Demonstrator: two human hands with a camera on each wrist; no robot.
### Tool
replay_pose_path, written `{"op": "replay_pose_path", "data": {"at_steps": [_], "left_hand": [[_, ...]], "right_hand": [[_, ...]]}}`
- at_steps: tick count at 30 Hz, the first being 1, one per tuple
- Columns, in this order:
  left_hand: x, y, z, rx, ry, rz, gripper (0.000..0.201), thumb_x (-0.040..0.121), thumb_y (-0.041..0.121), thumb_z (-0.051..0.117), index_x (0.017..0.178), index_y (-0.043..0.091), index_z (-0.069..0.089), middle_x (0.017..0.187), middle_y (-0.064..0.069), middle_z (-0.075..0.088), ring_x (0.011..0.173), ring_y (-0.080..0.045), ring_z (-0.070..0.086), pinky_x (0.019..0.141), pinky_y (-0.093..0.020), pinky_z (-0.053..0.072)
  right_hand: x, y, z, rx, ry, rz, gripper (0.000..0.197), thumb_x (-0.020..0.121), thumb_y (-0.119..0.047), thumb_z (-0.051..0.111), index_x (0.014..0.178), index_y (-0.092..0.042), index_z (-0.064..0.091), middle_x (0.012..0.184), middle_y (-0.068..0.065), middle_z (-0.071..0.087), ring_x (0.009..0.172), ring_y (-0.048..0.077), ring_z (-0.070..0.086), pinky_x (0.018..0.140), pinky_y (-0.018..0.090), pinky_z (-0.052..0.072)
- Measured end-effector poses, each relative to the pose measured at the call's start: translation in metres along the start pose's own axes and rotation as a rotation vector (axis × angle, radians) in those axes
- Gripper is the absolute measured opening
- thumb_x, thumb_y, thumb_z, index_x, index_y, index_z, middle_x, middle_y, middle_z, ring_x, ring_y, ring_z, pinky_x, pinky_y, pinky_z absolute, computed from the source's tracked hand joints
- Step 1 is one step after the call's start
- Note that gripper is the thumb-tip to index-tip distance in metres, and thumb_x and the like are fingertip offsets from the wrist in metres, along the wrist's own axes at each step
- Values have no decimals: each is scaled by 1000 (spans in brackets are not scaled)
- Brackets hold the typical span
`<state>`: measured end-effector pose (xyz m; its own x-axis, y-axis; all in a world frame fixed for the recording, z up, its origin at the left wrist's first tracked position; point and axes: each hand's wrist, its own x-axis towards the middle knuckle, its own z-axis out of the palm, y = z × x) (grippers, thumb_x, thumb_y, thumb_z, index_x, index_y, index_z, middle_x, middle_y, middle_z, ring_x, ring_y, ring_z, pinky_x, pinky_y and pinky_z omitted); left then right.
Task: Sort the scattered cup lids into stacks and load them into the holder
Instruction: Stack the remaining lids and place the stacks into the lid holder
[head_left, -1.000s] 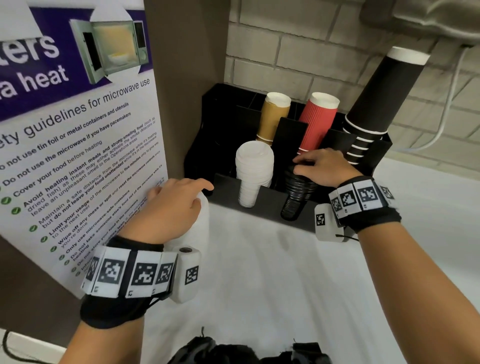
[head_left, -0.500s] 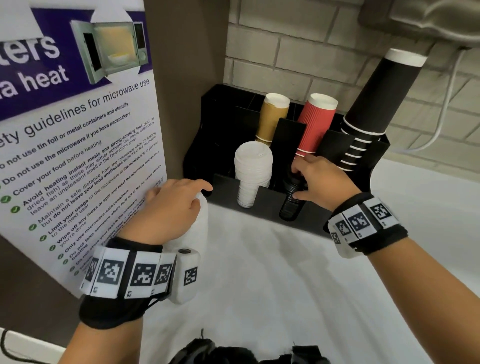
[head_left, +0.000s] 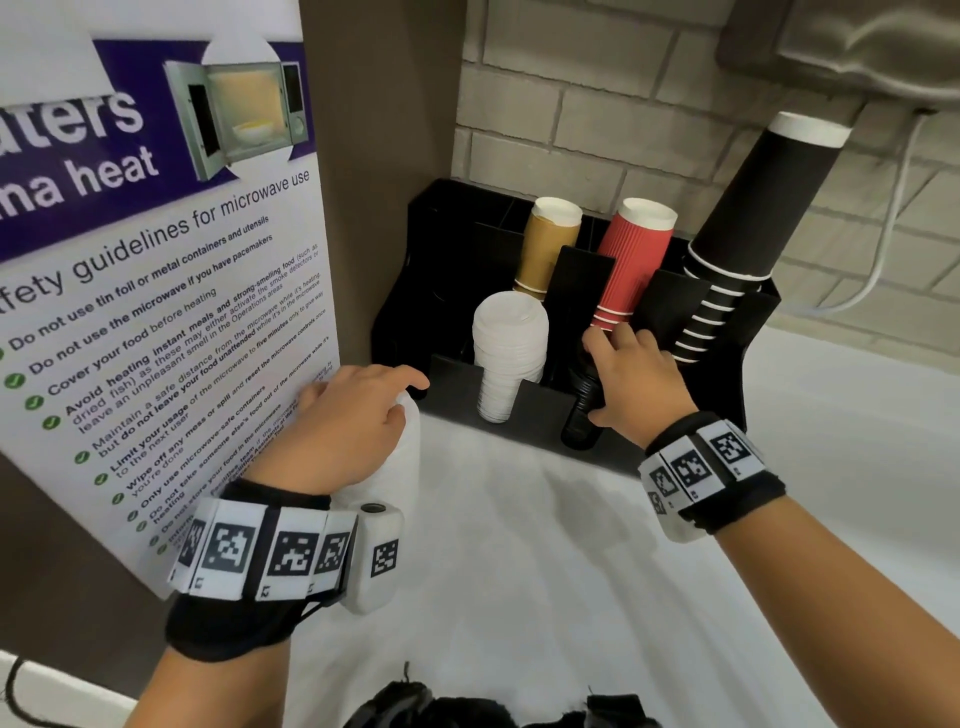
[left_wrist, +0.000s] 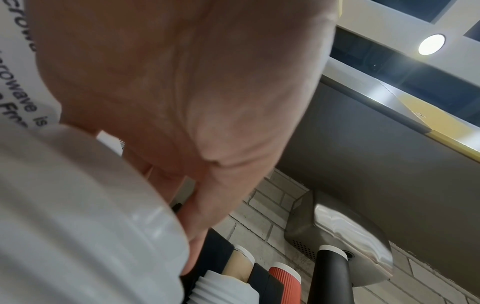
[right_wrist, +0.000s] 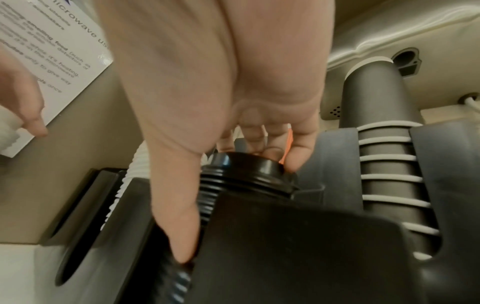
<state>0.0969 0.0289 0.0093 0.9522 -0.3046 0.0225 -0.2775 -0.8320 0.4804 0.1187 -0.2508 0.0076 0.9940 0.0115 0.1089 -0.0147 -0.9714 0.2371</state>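
Two stacks matter: the black lids sit slanted in the holder, long axis running up under my right hand, fingers curled on their top, thumb along the ribbed side. Left of the holder, my left hand grips the white lids.

White lid stack, black lid stack (ribbed), slotted in holder
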Motion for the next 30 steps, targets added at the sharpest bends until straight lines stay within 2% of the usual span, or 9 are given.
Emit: {"op": "replay_pose_path", "data": {"at_steps": [6,10,12,14,16,18,23,27,30], "left_hand": [[1,-2,2,-6,1,6,43,100,15,37,136,38,43,140,11,47,133,-14,30,111,-41,17],[2,-2,1,0,-7,9,44,100,14,36,137,37,43,141,11,46,134,-14,30,110,-41,18],[2,-1,1,0,-10,11,44,100,14,36,137,37,43,141,10,46,134,-14,30,110,-42,18],[2,-2,1,-4,-13,12,44,100,14,35,137,37,43,141,10,46,135,-14,29,110,-42,18],[2,-2,1,-14,-12,11,43,100,14,36,137,37,43,140,10,47,134,-14,30,110,-42,18],[2,-2,1,-25,-1,5,43,100,14,37,137,37,43,140,10,47,133,-15,32,110,-42,18],[5,-3,1,-22,24,-19,42,98,19,44,136,36,45,146,9,42,133,-20,33,109,-44,22],[4,-2,1,-35,-2,-28,41,97,20,45,136,34,46,146,6,42,134,-23,32,112,-48,26],[3,-1,1,-32,-12,-25,41,98,20,45,137,33,46,145,4,43,133,-24,32,110,-49,28]], "right_hand": [[-9,-6,10,29,47,2,77,70,-27,80,132,-16,35,126,11,42,110,29,44,84,39,46],[0,17,-6,434,36,22,69,69,-32,83,126,-13,51,121,11,43,113,30,42,93,42,44],[7,31,-18,580,54,43,55,73,-32,80,121,-15,58,113,8,47,110,25,49,92,33,43],[12,43,-28,580,-2,39,50,73,-33,81,117,-20,62,109,4,50,103,18,52,89,30,43],[13,47,-32,497,-132,23,54,69,-33,83,118,-26,62,113,3,54,104,17,53,94,36,46],[12,46,-29,462,-166,23,53,70,-31,83,118,-26,62,114,3,54,108,19,55,95,42,47],[6,37,-21,386,-25,34,57,72,-37,79,123,-27,56,119,3,50,117,25,47,97,45,41],[11,7,-31,638,121,-141,64,74,-38,78,131,-23,51,120,6,46,118,26,41,101,41,38],[29,-24,-41,611,88,-248,68,78,-39,73,139,-31,43,134,6,40,125,28,34,106,41,32]]}}
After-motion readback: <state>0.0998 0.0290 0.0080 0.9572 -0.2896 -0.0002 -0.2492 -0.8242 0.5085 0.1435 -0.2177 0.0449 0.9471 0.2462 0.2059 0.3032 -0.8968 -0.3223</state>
